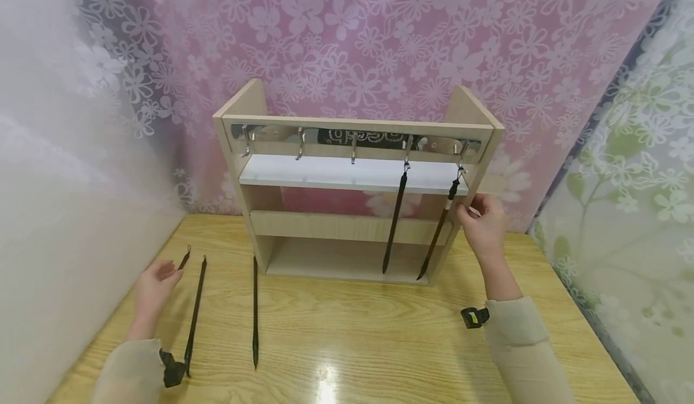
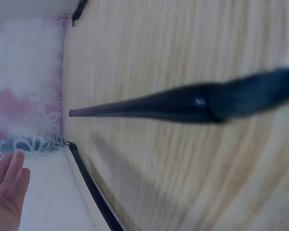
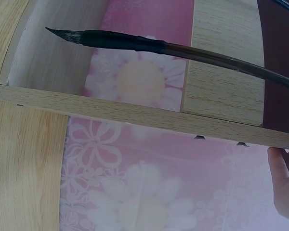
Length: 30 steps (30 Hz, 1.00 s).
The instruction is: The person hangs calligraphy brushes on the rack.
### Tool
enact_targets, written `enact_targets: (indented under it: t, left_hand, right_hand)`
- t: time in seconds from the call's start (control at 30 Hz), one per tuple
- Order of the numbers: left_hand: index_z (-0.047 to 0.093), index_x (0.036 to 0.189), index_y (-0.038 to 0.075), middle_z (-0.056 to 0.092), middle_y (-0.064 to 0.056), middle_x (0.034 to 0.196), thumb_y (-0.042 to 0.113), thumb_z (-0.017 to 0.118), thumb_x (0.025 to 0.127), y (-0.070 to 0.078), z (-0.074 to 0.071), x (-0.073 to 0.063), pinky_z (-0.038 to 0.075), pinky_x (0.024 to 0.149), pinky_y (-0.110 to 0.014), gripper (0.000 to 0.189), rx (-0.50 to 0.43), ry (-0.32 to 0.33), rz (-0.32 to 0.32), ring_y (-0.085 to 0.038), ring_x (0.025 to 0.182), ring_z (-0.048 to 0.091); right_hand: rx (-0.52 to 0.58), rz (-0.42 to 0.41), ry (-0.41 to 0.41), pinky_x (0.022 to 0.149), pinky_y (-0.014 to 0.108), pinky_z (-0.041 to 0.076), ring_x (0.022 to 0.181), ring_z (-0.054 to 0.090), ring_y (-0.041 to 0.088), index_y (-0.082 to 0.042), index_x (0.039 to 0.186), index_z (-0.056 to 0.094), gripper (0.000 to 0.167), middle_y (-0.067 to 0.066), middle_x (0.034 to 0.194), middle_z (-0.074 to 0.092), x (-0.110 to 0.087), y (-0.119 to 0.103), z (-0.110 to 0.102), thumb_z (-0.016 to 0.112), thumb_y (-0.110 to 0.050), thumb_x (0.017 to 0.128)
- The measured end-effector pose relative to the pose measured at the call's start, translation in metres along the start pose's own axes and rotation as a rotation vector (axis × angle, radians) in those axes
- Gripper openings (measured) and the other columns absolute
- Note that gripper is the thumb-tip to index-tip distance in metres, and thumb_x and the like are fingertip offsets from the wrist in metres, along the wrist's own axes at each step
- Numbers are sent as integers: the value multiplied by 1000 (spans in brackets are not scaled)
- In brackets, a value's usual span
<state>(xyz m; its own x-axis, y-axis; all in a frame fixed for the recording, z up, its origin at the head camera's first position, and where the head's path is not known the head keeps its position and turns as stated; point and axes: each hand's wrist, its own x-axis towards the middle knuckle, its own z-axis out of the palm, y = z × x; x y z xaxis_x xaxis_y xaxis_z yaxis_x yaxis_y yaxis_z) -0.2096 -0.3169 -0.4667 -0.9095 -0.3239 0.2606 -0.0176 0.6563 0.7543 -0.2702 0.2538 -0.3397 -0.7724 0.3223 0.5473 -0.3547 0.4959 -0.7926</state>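
A small wooden shelf rack (image 1: 347,230) with a row of metal hooks stands on the table. Two dark writing brushes, a straight one (image 1: 395,223) and a brown-handled one (image 1: 438,235), hang tip-down from its two right-hand hooks. My right hand (image 1: 484,226) grips the rack's right side panel (image 3: 149,114), thumb on one face and fingers on the other. On the left, my left hand (image 1: 153,286) holds nothing, fingers loosely bent, above a brush (image 1: 184,261) that it partly hides. Beside it lie another brush (image 1: 196,313) and a third brush (image 1: 255,313).
A white wall (image 1: 97,139) borders the table (image 1: 347,338) on the left. Behind the rack hangs a pink flowered covering (image 1: 347,43); a green-and-white flowered one (image 1: 640,211) borders the right. The rack's three left-hand hooks, including the outermost hook (image 1: 246,141), carry nothing.
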Motion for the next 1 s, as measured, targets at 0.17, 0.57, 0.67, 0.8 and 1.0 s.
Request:
enact_targets:
  t: [0.17, 0.57, 0.67, 0.8, 1.0]
  left_hand:
    - [44, 116, -14, 50, -34, 110, 9, 53, 87, -6, -3, -4, 43, 79, -49, 38, 38, -30, 16, -43, 97, 50]
    - [45, 112, -17, 48, -37, 107, 6, 54, 85, -17, -5, -12, 42, 78, -53, 36, 76, -53, 15, -47, 95, 49]
    - [44, 112, -18, 48, -38, 107, 7, 54, 86, -19, -6, -12, 41, 78, -54, 38, 101, -81, 4, -48, 96, 48]
    - [44, 113, -18, 47, -38, 108, 9, 54, 86, -23, -6, -12, 40, 78, -55, 39, 162, -113, 9, -49, 97, 46]
    - [43, 113, -18, 46, -39, 108, 7, 53, 84, -30, -7, -12, 40, 76, -55, 40, 211, -127, -11, -49, 95, 45]
  right_hand:
    - [5, 4, 6, 74, 15, 47, 83, 54, 5, 12, 93, 56, 19, 13, 87, 55, 1, 1, 1, 59, 0, 77]
    - [10, 15, -11, 75, 17, 47, 87, 56, 13, 12, 94, 55, 20, 18, 91, 54, 1, 1, 0, 59, 0, 78]
    - [17, 17, -16, 75, 16, 47, 86, 56, 12, 12, 95, 55, 21, 19, 92, 54, 0, 0, 0, 59, 0, 78]
    - [16, 13, -13, 75, 16, 47, 87, 57, 16, 13, 95, 55, 21, 19, 91, 54, 0, -1, -1, 59, 0, 78]
    - [7, 29, -24, 76, 17, 47, 94, 56, 27, 13, 97, 54, 23, 18, 91, 55, -1, -2, -2, 58, -1, 80]
